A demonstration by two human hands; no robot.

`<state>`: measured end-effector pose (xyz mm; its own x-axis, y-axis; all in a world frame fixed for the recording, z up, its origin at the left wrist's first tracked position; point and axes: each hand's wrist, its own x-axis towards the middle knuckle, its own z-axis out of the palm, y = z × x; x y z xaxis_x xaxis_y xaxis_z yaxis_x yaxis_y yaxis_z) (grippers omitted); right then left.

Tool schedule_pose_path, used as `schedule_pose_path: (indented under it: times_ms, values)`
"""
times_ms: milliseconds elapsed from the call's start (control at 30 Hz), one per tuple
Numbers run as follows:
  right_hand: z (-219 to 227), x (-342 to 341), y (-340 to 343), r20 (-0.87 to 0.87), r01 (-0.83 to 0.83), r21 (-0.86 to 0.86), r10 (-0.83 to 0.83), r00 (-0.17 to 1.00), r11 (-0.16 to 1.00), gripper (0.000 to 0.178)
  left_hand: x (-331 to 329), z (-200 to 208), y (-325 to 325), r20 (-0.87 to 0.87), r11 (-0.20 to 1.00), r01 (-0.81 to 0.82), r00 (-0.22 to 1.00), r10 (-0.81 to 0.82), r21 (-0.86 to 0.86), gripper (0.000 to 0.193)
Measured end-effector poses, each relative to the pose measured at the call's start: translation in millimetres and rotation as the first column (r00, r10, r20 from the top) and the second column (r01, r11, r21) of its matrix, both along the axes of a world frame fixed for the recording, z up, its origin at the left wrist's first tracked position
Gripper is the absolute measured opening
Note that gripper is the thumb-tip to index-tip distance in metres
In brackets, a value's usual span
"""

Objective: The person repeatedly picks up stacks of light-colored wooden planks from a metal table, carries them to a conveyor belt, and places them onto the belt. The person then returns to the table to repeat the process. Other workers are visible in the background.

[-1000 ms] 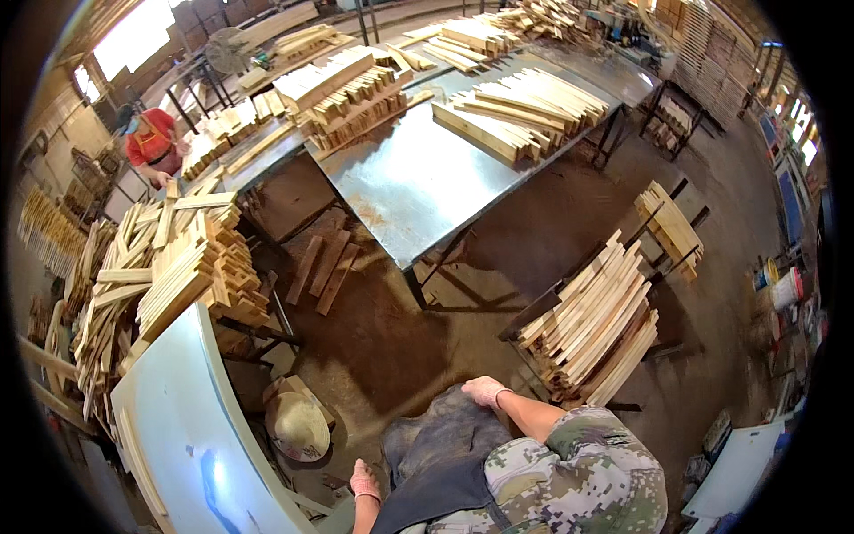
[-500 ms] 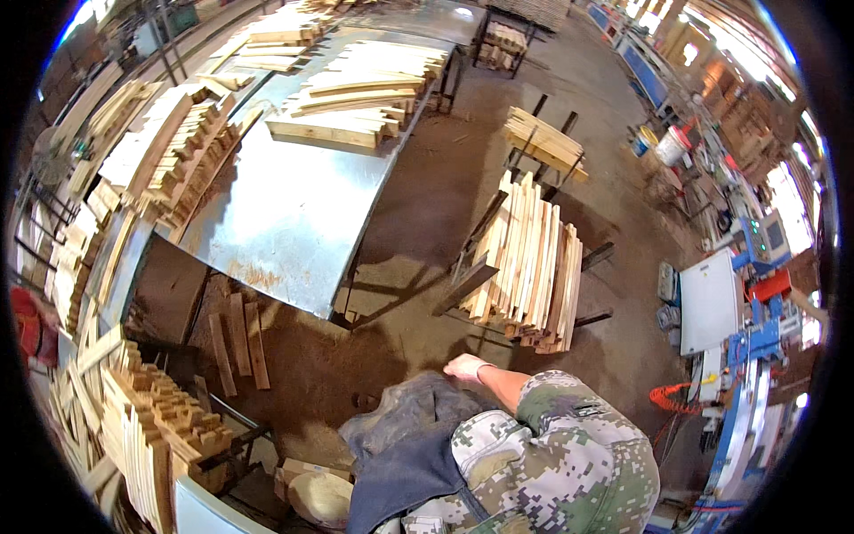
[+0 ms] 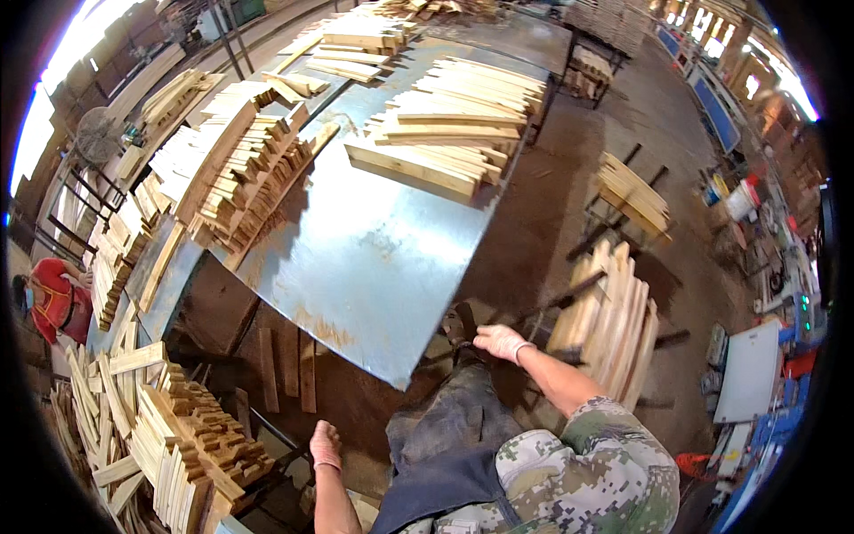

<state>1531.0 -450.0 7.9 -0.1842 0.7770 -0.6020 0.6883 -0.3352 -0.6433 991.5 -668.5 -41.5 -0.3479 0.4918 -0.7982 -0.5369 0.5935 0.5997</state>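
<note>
So the wooden strips [image 3: 614,334] nearest the right hand [image 3: 501,342] sit on a dark metal rack [image 3: 587,285], off the worktop's [image 3: 391,240] right edge. They're a bit blurry, but I'd guess each one is light, stiff and dry, more splintery than slippery and not easy to snap. A whole armful would be heavier. Best grip's probably mid-length for one, both ends for a bunch.

That right hand is just beside the worktop's near corner, loosely bent with nothing visible in it; can't tell how closed it is. The left hand [image 3: 326,443] is curled into a fist, apparently empty, right of a stacked wood pile [image 3: 191,436].

Worktop's shiny bare metal, with sawdust [image 3: 325,329] along its near-left edge and more strips [image 3: 449,125] toward the far right. Brownish floor [image 3: 551,191], co-worker in red [image 3: 60,298] way over left.
</note>
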Motion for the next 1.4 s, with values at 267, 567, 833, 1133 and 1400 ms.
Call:
schedule_pose_path:
  times_ms: [267,567,833,1133,1400]
  values:
    - [55,45,405,0.226,0.075,0.603,-0.259,0.939,0.794,0.076,118,-53,-20,0.155,0.873,0.027,0.986,0.056,-0.488,0.026]
    - [44,115,687,0.66,-0.294,0.619,-0.279,0.697,0.729,0.074,176,53,128,0.05,0.814,0.173,0.983,-0.175,-0.555,0.044]
    - [60,119,723,0.664,-0.483,0.658,-0.142,0.735,0.577,0.053,198,24,173,0.065,0.835,-0.16,0.972,0.227,-0.526,0.03]
    - [60,99,692,0.688,-0.642,0.453,0.215,0.693,0.619,0.094,209,15,213,0.153,0.851,-0.092,0.968,0.198,-0.517,0.04]
    - [97,89,743,0.704,-0.668,0.231,0.352,0.616,0.707,0.096,238,50,279,0.045,0.785,0.004,0.999,0.03,-0.619,0.052]
